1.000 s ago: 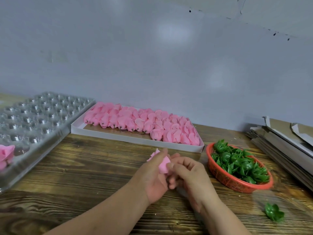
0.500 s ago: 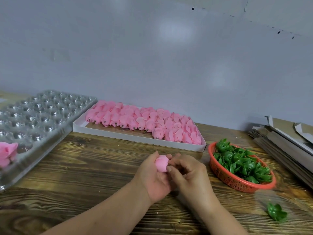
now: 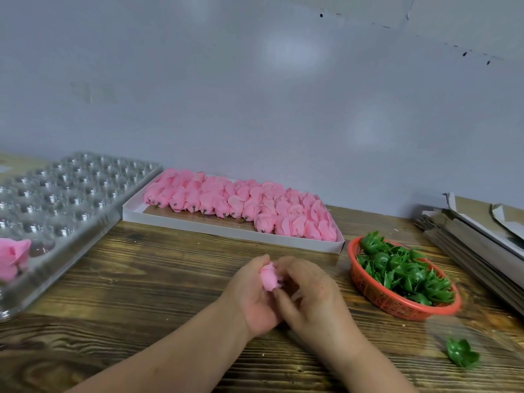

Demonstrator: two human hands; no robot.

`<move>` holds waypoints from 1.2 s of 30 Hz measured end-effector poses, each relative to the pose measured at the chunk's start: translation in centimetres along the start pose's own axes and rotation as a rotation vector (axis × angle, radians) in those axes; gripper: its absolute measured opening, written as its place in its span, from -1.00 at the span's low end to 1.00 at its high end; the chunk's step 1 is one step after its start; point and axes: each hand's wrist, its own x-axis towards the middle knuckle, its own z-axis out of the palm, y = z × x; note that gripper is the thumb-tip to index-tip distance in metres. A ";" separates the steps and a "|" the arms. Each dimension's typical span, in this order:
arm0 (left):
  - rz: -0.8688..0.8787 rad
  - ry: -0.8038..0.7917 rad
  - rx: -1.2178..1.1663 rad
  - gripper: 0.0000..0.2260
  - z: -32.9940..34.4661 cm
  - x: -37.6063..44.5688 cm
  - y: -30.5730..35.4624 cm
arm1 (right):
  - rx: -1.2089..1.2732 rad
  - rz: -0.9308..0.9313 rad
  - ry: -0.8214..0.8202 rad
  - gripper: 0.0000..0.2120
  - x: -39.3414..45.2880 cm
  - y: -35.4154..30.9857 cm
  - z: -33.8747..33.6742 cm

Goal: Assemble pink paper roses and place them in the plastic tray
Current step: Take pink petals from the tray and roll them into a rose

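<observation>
A pink paper rose (image 3: 268, 277) sits pinched between both hands over the wooden table. My left hand (image 3: 252, 296) cups it from the left and below. My right hand (image 3: 312, 296) closes over its right side, fingers curled onto the petals. A clear plastic tray (image 3: 65, 199) with many round cups lies at the far left; a finished pink rose (image 3: 12, 258) rests in a cup at its near end. A white flat box (image 3: 221, 232) behind my hands holds several rows of pink rose heads (image 3: 243, 204).
An orange mesh basket (image 3: 388, 300) full of green plastic calyxes (image 3: 402, 272) stands to the right of my hands. One loose green calyx (image 3: 460, 355) lies on the table near the right front. Stacked flat cardboard (image 3: 482, 239) fills the right edge. A grey wall rises behind.
The rose has gone from loosely spread petals to a tight bud. My right hand has closed further over it. Both hands stay at the same spot on the table.
</observation>
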 end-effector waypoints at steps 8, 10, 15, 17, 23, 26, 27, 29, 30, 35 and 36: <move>0.022 0.002 0.064 -0.53 0.4 -0.2 -0.3 | -0.052 0.055 0.002 -0.83 0.1 -0.2 0.2; 0.055 -0.052 0.071 -0.49 0.4 -0.3 -0.5 | 0.116 0.268 0.058 -0.85 0.1 -0.2 0.5; 0.146 -0.081 0.117 -0.76 0.5 0.0 -1.0 | 0.597 0.570 0.054 -0.79 0.5 -0.2 0.7; 0.164 -0.056 0.102 -0.79 0.5 0.2 -0.9 | 0.776 0.683 0.052 -0.83 0.4 -0.1 0.9; 0.176 -0.029 0.060 -0.83 0.7 0.0 -0.6 | 0.608 0.600 0.023 -0.85 0.3 -0.2 0.5; 0.176 0.005 0.035 -0.75 0.8 0.0 -0.6 | 0.125 0.368 -0.020 -0.81 0.3 -0.4 0.6; 0.173 0.006 0.035 -0.72 0.8 0.0 -0.6 | 0.131 0.372 -0.020 -0.82 0.3 -0.4 0.6; 0.168 -0.009 0.032 -0.76 0.7 0.1 -0.6 | 0.296 0.458 -0.006 -0.83 0.4 -0.6 0.6; 0.163 -0.017 0.039 -0.80 0.7 0.1 -0.5 | 0.434 0.533 0.008 -0.83 0.5 -0.5 0.6; 0.193 -0.014 0.151 -0.86 0.5 -0.1 -0.4 | 1.001 0.826 0.006 -0.78 0.6 -0.2 0.5; 0.192 -0.012 0.173 -0.85 0.6 -0.2 -0.4 | 1.062 0.858 -0.008 -0.75 0.6 -0.3 0.4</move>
